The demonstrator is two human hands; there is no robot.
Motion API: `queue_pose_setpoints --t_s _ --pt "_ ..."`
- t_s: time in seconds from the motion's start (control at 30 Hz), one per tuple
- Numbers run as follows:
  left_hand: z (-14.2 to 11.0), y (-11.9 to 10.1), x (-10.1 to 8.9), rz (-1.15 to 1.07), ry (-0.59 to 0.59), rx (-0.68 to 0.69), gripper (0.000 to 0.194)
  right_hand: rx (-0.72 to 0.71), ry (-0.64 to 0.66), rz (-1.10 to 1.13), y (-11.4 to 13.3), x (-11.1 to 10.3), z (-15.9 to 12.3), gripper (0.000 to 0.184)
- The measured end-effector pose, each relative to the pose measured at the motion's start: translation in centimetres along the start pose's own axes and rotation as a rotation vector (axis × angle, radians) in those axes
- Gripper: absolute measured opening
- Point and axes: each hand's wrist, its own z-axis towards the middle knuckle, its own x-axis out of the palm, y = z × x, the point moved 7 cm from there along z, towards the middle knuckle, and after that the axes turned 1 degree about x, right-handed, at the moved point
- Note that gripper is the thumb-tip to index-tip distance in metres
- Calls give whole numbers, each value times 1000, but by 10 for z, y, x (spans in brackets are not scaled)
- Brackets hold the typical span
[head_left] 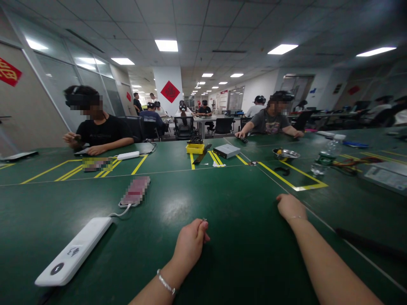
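One small greyish piece [204, 219] is showing at the fingertips of the left hand [190, 241], just below frame centre. Thumb and fingers are pinching it; its kind is too small to tell. Right hand [291, 207] is lying well apart, right of centre, fingers curling under. Cannot tell whether it is gripping anything.

Step, as judged: the piece is being held in a one-handed pinch over the green table [235, 262], not yet set down. Next move is likely calling for a steady, exact pinch, the piece being so slight.

Outward, for writing. Lower left: a white bar-shaped device [81, 241] is bearing a dark logo and a round dark mark, neither legible. A white cable [121, 213] is joining it to a phone [135, 191], whose screen is blurred. Right side: a bottle [326, 156] is wearing a green label, unreadable; a metal box [388, 176] at the right edge is carrying a pale label, also unreadable. Upper centre: a red diamond sign [170, 91] is displaying what looks like 福.
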Motion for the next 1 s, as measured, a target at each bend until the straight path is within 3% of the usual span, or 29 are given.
queue_pose_setpoints --t_s 0.13,0.27,0.37,0.47,0.73,1.0 --pt "-2 -3 1 27 10 6 37 -70 109 508 45 6 -18 22" --pt "-4 -5 1 47 10 25 37 -133 494 1138 112 23 -59 14" --pt "-3 -5 2 5 20 35 33 -165 771 1324 149 28 -96 12" --pt "-1 -4 2 -81 16 58 23 -159 921 1449 167 27 -120 17" --pt "-2 -6 1 -136 3 135 32 -99 945 1531 183 31 -140 24" --pt "-2 -12 -2 78 -21 97 36 -135 997 1535 192 34 -154 23"
